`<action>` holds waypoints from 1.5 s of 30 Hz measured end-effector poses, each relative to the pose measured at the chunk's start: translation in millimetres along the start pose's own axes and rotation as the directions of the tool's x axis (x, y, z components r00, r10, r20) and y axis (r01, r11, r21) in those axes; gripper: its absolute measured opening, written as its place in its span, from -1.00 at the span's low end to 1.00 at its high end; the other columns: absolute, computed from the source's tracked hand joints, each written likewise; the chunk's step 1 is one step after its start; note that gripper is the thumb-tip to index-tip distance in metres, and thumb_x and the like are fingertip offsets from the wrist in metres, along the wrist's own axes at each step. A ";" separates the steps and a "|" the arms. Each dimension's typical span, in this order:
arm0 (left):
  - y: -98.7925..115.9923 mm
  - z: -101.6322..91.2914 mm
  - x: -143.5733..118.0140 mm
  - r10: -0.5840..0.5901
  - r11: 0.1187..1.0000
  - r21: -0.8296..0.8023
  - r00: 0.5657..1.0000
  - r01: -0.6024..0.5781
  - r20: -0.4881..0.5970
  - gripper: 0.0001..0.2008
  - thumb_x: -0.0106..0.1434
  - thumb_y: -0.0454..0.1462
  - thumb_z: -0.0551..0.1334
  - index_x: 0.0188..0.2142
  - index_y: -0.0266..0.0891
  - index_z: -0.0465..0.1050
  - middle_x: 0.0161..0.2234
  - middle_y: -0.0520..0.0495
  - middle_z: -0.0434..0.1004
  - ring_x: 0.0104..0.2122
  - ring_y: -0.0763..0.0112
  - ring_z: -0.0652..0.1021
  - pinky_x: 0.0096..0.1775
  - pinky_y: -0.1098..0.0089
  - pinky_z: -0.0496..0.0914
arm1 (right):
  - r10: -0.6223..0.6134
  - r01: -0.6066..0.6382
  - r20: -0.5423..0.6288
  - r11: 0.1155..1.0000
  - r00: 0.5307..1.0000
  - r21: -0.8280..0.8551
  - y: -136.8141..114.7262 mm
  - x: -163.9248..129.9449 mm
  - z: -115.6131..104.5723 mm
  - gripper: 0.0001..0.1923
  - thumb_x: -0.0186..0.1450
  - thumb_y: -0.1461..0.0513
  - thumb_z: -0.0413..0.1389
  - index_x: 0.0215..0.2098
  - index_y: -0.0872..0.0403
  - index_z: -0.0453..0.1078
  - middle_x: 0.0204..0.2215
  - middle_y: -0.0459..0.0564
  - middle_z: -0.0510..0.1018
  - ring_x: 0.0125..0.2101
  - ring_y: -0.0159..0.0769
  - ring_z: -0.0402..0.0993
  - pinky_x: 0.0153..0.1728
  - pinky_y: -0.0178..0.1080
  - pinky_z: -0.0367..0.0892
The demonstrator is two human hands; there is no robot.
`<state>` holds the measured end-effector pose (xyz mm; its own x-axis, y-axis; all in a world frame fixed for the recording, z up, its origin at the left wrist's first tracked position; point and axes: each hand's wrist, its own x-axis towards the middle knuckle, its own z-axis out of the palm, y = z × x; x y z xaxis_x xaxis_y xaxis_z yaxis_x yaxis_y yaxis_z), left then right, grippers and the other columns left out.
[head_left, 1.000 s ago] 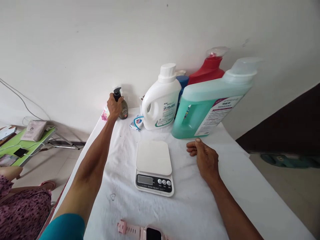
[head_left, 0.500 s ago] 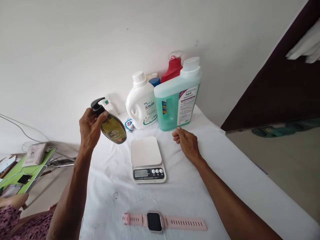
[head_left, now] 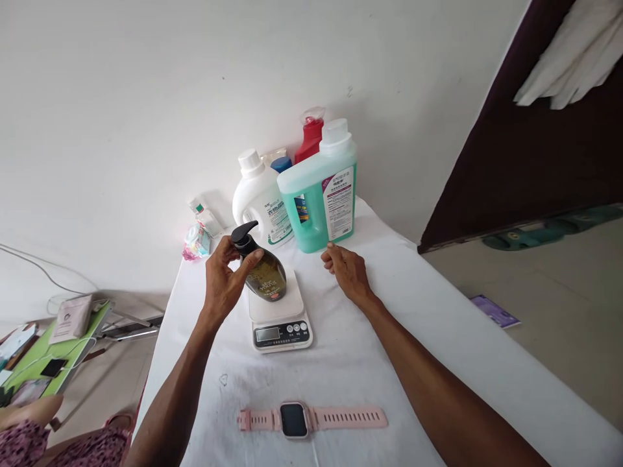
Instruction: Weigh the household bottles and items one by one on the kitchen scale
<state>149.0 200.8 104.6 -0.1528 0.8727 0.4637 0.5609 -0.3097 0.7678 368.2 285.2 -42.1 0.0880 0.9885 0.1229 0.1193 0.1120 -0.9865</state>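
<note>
My left hand [head_left: 228, 275] grips a dark olive pump bottle [head_left: 267, 275] with a black pump top, by its neck and upper side. The bottle tilts over the white plate of a kitchen scale [head_left: 281, 334]; I cannot tell whether its base touches the plate. The scale's display looks blank. To the right of the scale, my right hand [head_left: 348, 271] rests with its fingers curled, close to the foot of a green jug of liquid [head_left: 316, 214]. Whether those fingers hold anything is hidden.
Behind stand a white detergent jug [head_left: 256, 188], a red bottle [head_left: 309, 139] and a blue cap [head_left: 281, 163]. Small packages [head_left: 197, 241] lie at the back left. A pink smartwatch [head_left: 294, 420] lies in front. Another person's patterned clothing [head_left: 78, 449] shows beside a green table [head_left: 80, 331].
My left hand has carried the pump bottle rightward, from beside the scale to above its plate. The packages it covered now show. My right hand stays by the green jug; the view has shifted.
</note>
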 end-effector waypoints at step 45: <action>-170.0 -8.4 -53.0 -0.392 0.920 -0.077 0.913 0.385 -0.117 -0.58 0.31 0.11 0.23 -0.25 -0.19 0.52 -0.35 -0.11 0.65 -0.38 0.27 0.62 -0.26 0.28 0.50 | 0.032 -0.034 -0.033 0.997 0.999 -0.065 18.0 0.8 5.6 -0.25 0.34 -0.39 -0.01 -0.43 0.05 0.54 -0.46 0.06 0.62 -0.43 -0.19 0.52 -0.30 -0.14 0.45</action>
<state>54.9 204.1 -46.7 -0.4543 0.8737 0.1741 0.3943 0.0219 0.9187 364.8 288.6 -60.4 0.1247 0.9877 0.0945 0.1800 0.0711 -0.9811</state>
